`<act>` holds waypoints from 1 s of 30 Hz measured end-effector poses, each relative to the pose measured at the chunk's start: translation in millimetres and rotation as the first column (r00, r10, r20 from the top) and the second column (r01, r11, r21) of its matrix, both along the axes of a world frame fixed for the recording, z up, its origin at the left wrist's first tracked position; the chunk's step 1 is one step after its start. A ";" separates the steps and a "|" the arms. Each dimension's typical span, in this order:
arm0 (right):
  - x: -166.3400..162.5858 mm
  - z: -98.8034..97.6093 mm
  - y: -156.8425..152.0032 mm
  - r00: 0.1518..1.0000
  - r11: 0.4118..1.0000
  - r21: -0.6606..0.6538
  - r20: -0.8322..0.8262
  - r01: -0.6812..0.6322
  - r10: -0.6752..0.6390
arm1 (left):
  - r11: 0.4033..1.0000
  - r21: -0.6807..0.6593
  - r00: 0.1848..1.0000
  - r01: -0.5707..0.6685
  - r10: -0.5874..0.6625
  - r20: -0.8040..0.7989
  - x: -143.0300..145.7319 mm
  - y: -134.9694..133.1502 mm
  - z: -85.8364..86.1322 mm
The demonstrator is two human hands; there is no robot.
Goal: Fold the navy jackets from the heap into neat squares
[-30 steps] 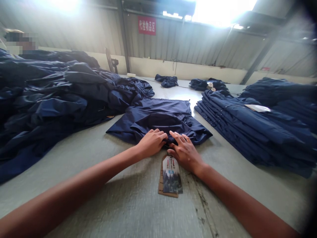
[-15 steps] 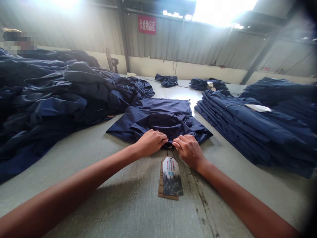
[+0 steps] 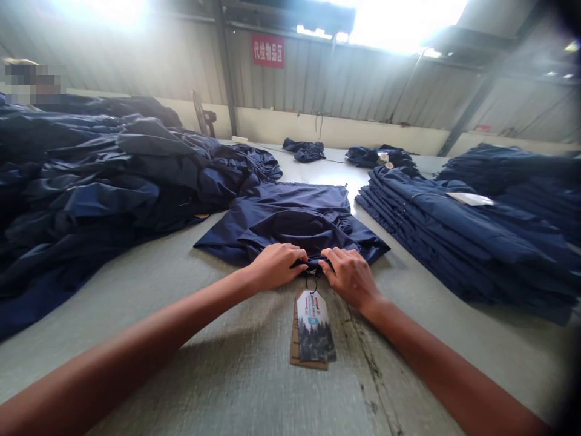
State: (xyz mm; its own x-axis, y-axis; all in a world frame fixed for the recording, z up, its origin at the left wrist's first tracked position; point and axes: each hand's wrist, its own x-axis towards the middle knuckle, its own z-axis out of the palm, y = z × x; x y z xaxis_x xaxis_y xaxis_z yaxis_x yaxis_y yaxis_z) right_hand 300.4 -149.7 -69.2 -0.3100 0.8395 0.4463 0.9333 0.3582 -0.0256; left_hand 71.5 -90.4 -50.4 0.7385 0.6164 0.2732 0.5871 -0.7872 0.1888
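A navy jacket (image 3: 295, 218) lies flat on the grey table (image 3: 181, 315) in front of me. My left hand (image 3: 276, 264) and my right hand (image 3: 348, 276) are both closed on its near edge, fingertips almost meeting at the middle. From that spot a dark loop hangs down to a stack of hang tags (image 3: 313, 330), a printed card over a brown one, lying on the table between my forearms.
A loose heap of navy garments (image 3: 91, 188) fills the left side. A neat stack of folded navy garments (image 3: 454, 224) with a white label lies on the right. Smaller bundles (image 3: 305, 150) sit at the far end. A person's head shows at far left, behind the heap.
My right hand went from lying flat with fingers stretched out to closed on the jacket's edge beside the left hand. The hang tags shifted slightly toward me.
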 end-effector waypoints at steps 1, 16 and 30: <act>1.1 0.1 0.7 0.999 1.000 0.015 0.020 0.026 -0.026 | 1.000 0.003 1.000 -0.002 0.002 -0.002 0.1 -0.1 0.0; 22.9 -1.8 11.5 0.992 0.992 0.053 0.058 -0.113 0.110 | 1.000 0.013 1.000 -0.009 0.009 -0.003 -0.8 -0.8 -1.3; 22.5 6.1 10.2 0.990 0.993 -0.007 0.086 0.114 -0.113 | 0.999 0.010 0.999 -0.040 0.041 -0.021 -0.1 -1.7 1.5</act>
State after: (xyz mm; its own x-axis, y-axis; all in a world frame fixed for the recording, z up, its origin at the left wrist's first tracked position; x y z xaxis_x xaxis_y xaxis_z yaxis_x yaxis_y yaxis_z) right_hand 322.9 -139.5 -63.1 -0.2487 0.8766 0.4120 0.9669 0.2498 0.0521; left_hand 71.4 -92.1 -48.9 0.7186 0.6432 0.2643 0.6222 -0.7645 0.1686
